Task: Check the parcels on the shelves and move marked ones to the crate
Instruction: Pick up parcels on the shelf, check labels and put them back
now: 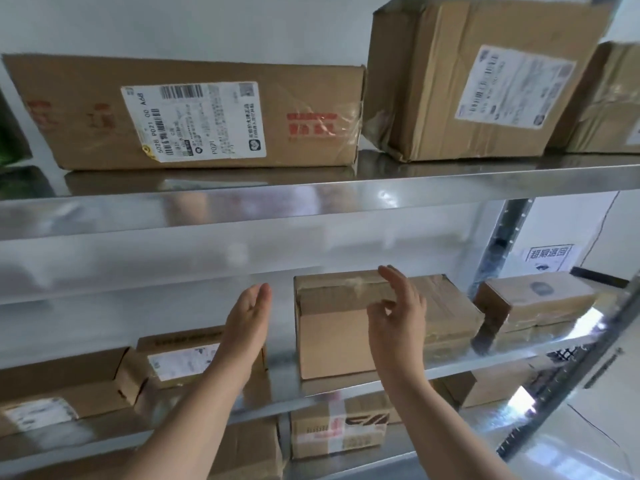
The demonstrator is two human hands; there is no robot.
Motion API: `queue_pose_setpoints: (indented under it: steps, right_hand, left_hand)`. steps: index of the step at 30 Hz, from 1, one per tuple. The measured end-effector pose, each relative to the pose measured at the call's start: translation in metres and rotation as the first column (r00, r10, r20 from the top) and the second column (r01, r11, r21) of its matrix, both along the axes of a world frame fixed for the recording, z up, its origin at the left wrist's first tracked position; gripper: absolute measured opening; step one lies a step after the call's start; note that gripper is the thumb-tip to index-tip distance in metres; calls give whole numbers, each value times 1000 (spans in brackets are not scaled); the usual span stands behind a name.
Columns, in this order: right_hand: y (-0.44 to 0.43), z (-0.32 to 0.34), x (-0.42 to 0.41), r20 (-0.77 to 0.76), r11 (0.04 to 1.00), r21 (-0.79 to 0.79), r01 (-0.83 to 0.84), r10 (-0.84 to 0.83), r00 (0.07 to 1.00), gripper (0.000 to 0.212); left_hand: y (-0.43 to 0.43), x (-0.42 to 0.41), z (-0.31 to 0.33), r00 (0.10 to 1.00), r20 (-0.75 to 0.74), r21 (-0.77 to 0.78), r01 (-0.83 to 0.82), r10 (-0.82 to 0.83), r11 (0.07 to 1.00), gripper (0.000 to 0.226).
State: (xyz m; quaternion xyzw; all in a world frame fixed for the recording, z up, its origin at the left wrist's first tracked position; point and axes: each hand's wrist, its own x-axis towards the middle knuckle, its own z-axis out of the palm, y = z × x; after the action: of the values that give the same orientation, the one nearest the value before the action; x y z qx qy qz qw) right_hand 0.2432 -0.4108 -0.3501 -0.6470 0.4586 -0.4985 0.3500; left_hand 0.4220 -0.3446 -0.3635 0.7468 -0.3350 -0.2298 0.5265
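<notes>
Parcel [332, 344] of plain card stands at the middle shelf's [457, 367] front edge, no label showing, so it likely needs turning. The left hand [249, 306] hangs flat-fingered just beside its left face. The right hand [398, 306], loosely spread, covers its top front edge; contact is unclear. No crate shows.

- A person's left hand [247, 313] is raised just left of a plain cardboard parcel [329, 351], fingers straight and pressed together, palm turned toward the parcel and clear of it.
- The right hand [398, 306] is lifted in front of the parcel's upper right part, fingers loosely spread and lightly bent, gripping nothing; whether it touches the cardboard cannot be told.
- Both bare forearms rise from below the parcel, the left slanting in from the lower left, the right from the lower right.
</notes>
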Motion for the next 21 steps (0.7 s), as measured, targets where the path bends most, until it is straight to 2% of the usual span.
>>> queue_pose_setpoints:
  steps: [2, 4, 7, 11, 17, 21]
  right_hand:
    - [-23, -5, -20, -53, 999, 25, 35, -34, 998, 66]
    - [-41, -11, -37, -96, 991, 125, 47, -35, 995, 70]
    - [-62, -18, -58, -106, 941, 336, -33, 73, 992, 73]
    - [-80, -34, -73, -125, 832, 543, -111, 211, 969, 58]
    - [-90, -48, -80, -52, 810, 528, -255, 331, 942, 51]
    - [-89, -30, -87, 35, 823, 461, -332, 358, 933, 54]
  left_hand:
    - [-16, -11, -11, 995, -77, 35, -55, 57, 998, 60]
    - [-26, -17, -24, 981, -148, 76, -117, 128, 990, 63]
    - [-40, -32, -42, 933, -280, 98, -207, 226, 973, 71]
    - [-45, -46, -57, 876, -392, 123, -253, 281, 960, 85]
    - [-42, -48, -61, 864, -418, 116, -255, 280, 960, 110]
    - [-30, -46, -47, 876, -390, 64, -282, 284, 957, 100]
